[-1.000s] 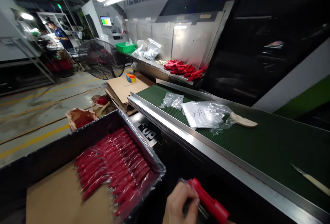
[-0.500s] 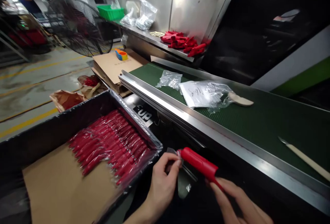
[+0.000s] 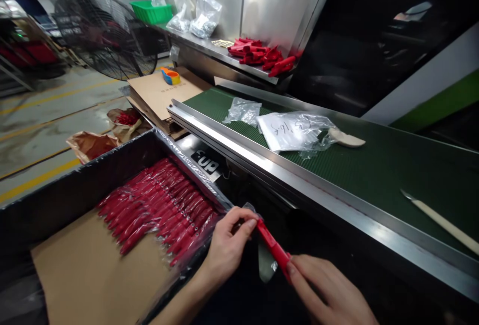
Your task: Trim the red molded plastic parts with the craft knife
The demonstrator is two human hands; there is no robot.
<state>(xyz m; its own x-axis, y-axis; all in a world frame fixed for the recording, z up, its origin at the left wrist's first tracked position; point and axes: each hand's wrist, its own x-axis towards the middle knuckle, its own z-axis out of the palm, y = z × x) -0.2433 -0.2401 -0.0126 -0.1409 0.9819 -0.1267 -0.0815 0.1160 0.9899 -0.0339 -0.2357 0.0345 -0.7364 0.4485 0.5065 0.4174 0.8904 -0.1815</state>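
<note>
Below the conveyor rail (image 3: 284, 177), both hands are gripping one red handle (image 3: 274, 248): left hand (image 3: 228, 245) pinching its upper end and clear sleeve (image 3: 266, 265), right hand (image 3: 325, 295) clamping the lower end, beside the box (image 3: 112, 165).

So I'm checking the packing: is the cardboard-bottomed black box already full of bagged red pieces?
No: the bagged red pieces cover only the far part of the black box, with bare cardboard nearer.
</note>
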